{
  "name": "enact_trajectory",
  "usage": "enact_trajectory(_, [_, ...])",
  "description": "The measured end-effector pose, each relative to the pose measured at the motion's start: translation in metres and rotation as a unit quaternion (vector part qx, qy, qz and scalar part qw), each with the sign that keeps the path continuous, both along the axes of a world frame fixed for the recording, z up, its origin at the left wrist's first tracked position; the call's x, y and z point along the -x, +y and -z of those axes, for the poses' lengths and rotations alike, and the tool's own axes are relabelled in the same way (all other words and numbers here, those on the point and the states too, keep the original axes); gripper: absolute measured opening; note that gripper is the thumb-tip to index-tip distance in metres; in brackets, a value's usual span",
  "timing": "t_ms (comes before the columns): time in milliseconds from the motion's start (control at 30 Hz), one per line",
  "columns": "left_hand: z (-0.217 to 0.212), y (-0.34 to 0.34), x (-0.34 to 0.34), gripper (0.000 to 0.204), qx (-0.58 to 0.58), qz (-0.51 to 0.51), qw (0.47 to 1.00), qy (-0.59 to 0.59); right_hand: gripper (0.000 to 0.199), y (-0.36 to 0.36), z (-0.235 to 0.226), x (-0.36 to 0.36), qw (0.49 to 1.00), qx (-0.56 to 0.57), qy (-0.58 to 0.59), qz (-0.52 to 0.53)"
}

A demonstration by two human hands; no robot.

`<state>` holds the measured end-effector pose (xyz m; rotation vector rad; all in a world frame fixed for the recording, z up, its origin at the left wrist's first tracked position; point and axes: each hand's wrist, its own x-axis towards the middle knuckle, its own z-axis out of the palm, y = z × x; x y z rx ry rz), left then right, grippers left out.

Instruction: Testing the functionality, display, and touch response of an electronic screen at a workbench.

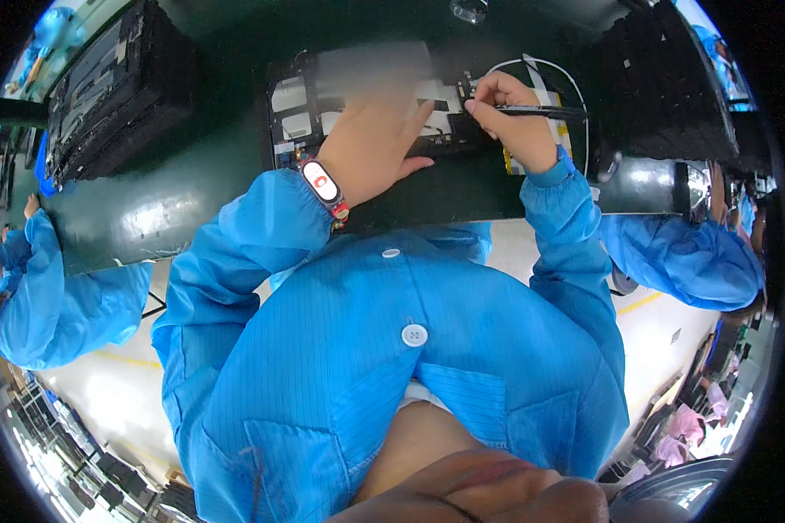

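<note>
The dark green workbench is the biggest thing here, and everything else sits relative to the opened device lying flat near its middle, a tablet-like thing with its back off and the innards showing. Left of the device there's a black stack of trays, and another black tray block sits off to its right. A white cable loops just past the device's right end. The left hand lies flat and open, palm down on the device, pinning it, with a wristband on the wrist just below the device's near edge. The right hand is at the device's right end, fingers pinched shut around a thin black tool whose tip meets the device's upper right part. Hands are close together but not touching.
</note>
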<state>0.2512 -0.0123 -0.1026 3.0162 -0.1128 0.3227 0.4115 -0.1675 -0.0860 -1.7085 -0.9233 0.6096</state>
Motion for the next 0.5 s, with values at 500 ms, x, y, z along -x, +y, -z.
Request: enact_trajectory(500, [0.009, -0.002, 0.002, 0.064, -0.035, -0.011, 0.998, -0.047, 0.026, 0.003, 0.020, 0.004, 0.973, -0.006, -0.223, 0.049])
